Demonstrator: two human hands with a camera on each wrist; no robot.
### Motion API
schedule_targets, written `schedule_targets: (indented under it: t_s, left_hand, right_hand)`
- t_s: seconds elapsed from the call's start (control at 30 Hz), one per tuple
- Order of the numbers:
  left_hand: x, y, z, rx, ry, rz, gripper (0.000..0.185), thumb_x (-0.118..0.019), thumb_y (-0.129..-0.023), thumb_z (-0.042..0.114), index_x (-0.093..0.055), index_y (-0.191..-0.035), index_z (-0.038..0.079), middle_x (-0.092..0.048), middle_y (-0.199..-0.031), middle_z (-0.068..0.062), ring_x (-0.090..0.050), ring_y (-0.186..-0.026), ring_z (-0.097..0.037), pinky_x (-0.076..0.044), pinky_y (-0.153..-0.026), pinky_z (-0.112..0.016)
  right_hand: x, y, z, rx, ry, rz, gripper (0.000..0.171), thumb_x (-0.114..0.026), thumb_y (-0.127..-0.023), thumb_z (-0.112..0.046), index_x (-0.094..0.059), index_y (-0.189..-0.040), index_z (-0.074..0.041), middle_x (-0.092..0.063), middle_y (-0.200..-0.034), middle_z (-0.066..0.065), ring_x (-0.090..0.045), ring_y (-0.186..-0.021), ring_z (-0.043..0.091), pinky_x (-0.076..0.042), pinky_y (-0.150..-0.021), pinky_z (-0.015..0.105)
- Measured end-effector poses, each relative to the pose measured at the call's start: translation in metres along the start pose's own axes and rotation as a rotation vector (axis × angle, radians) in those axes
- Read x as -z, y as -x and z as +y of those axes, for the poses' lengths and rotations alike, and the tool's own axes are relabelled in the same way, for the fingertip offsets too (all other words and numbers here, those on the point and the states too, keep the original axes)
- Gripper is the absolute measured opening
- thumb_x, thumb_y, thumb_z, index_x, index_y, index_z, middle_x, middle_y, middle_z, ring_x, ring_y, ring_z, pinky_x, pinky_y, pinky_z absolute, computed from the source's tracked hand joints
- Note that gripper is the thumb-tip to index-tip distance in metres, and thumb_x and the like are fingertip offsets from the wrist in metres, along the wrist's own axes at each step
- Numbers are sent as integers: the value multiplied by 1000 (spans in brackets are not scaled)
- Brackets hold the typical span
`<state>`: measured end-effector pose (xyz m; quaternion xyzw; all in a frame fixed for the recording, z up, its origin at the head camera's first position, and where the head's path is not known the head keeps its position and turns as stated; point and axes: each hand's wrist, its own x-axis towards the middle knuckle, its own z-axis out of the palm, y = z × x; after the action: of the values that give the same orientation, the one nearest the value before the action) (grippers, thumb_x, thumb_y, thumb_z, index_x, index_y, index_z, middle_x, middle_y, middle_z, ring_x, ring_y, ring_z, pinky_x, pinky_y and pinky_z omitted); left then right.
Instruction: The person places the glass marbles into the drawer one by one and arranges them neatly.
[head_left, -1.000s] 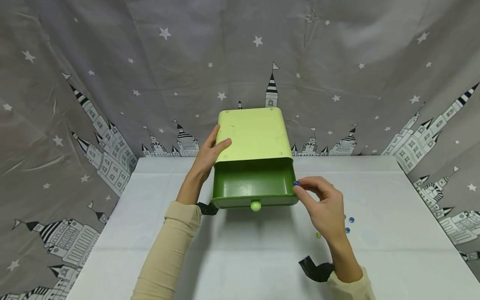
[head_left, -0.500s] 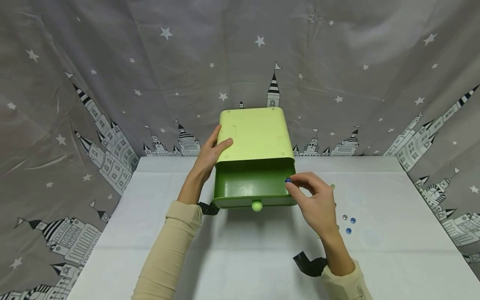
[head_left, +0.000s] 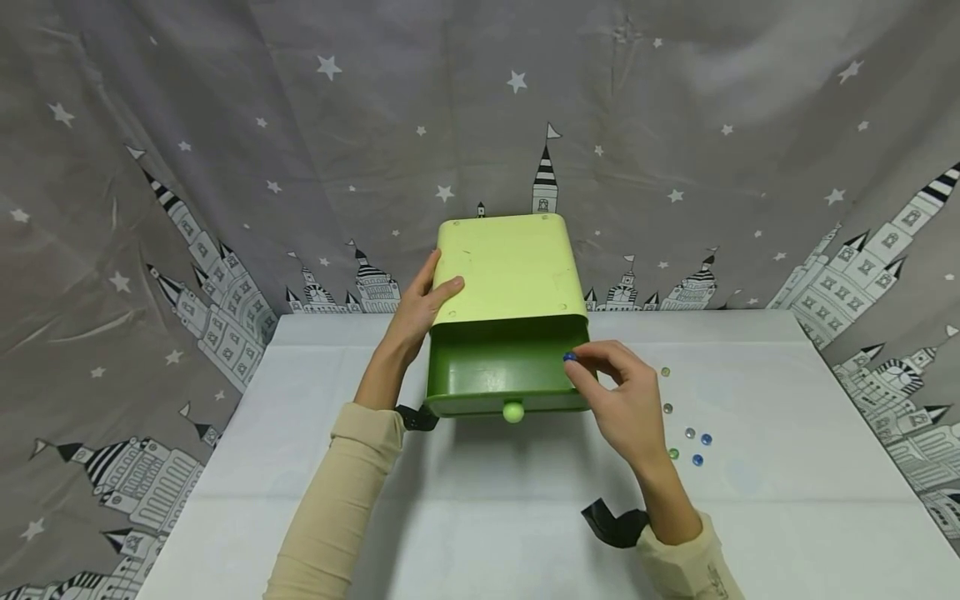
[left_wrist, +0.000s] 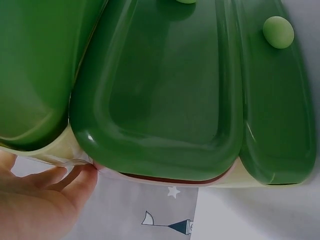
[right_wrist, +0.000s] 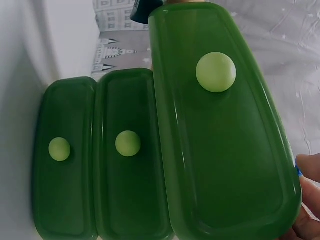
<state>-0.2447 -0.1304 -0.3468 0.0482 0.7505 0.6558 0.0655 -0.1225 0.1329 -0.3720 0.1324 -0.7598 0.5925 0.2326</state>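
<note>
A small chest of drawers with a pale yellow-green top [head_left: 517, 267] stands on the table, its green top drawer [head_left: 480, 403] pulled out. My left hand [head_left: 417, 307] holds the chest's left side, thumb over the top edge; in the left wrist view its fingers [left_wrist: 80, 182] touch the casing. Between thumb and fingertips my right hand [head_left: 626, 404] pinches a small blue glass bead [head_left: 569, 357] over the right part of the open drawer. Lower drawers with round knobs [right_wrist: 128, 144] are closed in the right wrist view. Part of the drawer's right side lies behind the right hand.
Several small beads, among them a blue bead [head_left: 707, 439] and a green bead [head_left: 673, 453], lie on the white table [head_left: 780, 400] right of the chest. Black straps [head_left: 615, 523] hang at both wrists. A grey curtain [head_left: 360, 167] with castles stands behind.
The right hand has moved left with the blue bead, from the drawer's right rim to over its inside. More beads on the table have come into sight. The left hand stays put.
</note>
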Motion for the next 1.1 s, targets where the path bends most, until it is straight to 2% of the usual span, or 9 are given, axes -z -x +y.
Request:
schedule_targets:
  t_s: [0.07,0.37,0.8,1.1]
  left_hand:
    - [-2,4,4,-2,0,-2,76,-58,-101,31,-11,-161,24,-8,-164,-7,-10,-149,-22,-21,-116,-40]
    - [-5,3,2,-13,-2,-1,77,-58,-101,30,-10,-160,24,-9,-164,-7,-10,-149,-21,-21,-116,-40]
    - [-7,-1,-2,3,5,20,77,-59,-101,29,-11,-161,23,-12,-164,-8,-12,-149,-20,-24,-115,-37]
    - [-8,-1,-2,10,-12,17,77,-58,-101,31,-10,-161,24,-12,-164,-9,-12,-149,-22,-23,-116,-40]
  right_hand:
    - [0,0,2,-2,-2,2,11,-73,-87,2,-73,-98,2,-68,-96,7,-64,-91,17,-50,-87,23]
    - [1,1,8,-8,-13,6,13,-73,-86,4,-72,-100,5,-68,-97,11,-66,-94,28,-49,-89,23]
    - [1,4,17,-14,-19,2,13,-73,-88,2,-73,-101,4,-68,-97,11,-65,-97,27,-49,-89,22]
    - [3,4,19,1,-28,21,13,-73,-87,4,-73,-100,5,-68,-97,12,-65,-95,30,-50,-88,23]
